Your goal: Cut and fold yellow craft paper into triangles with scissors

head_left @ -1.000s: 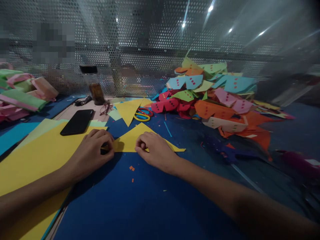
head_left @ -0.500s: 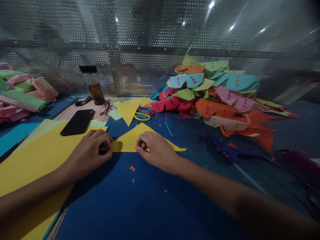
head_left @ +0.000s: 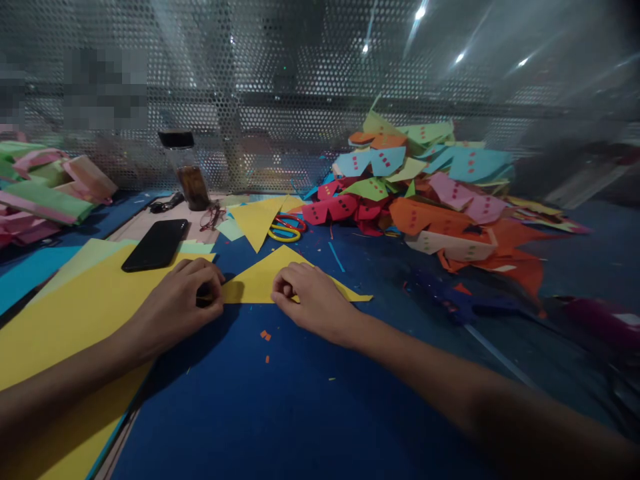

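Note:
A yellow paper triangle [head_left: 260, 277] lies flat on the blue table [head_left: 280, 400], its long edge toward me. My left hand [head_left: 183, 300] pinches the triangle's left corner with curled fingers. My right hand [head_left: 313, 300] rests on the bottom edge near the middle, fingers curled and pressing the paper down. A large yellow sheet [head_left: 65, 320] lies under my left forearm.
A black phone [head_left: 155, 245] lies on the sheets at left. Behind are a second yellow triangle [head_left: 255, 220], scissors [head_left: 286, 228] and a dark jar [head_left: 193, 180]. A heap of folded coloured paper pieces [head_left: 425, 187] fills the right. A perforated metal screen [head_left: 300, 100] closes the back.
My left fingers have tightened slightly on the triangle's left corner. My right hand has stayed put on the bottom edge.

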{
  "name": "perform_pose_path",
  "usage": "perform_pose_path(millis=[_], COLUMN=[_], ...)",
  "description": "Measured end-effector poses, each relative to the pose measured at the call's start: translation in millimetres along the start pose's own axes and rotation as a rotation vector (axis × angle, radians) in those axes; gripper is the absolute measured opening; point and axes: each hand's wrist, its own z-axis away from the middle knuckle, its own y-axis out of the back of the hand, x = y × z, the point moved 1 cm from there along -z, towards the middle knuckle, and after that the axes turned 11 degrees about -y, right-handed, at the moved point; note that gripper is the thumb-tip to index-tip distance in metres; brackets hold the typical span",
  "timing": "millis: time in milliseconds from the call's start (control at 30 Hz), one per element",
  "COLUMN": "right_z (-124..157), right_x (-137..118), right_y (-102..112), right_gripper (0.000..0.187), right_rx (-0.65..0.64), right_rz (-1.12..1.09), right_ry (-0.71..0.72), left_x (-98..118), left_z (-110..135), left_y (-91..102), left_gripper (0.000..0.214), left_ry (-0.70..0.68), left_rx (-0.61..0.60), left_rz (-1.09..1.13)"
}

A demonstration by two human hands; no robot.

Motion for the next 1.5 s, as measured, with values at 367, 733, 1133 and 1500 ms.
perform_pose_path(millis=[367, 733, 1133, 1500], right_z=[0, -1, 0, 0], right_x=[0, 1, 1, 0], right_y=[0, -1, -1, 1], right_gripper=[0.005, 0.007, 0.006, 0.006], right_rx=[-0.009, -0.01, 0.001, -0.018], right_rz=[0.0, -0.007, -0.022, 0.008], right_ry=[-0.01, 0.006, 0.017, 0.003], left_x=[-9, -18, -23, -22], left_z=[1, 0, -2, -3], left_y=[-0.6, 3.8, 11.2, 11.2], left_gripper=[0.003, 0.01, 0.016, 0.028], left_ry=[-0.021, -0.047, -0.007, -0.005], left_rx=[-0.003, -0.014, -0.088, -0.048], left_rz=[0.065, 0.112, 0.257, 0.217])
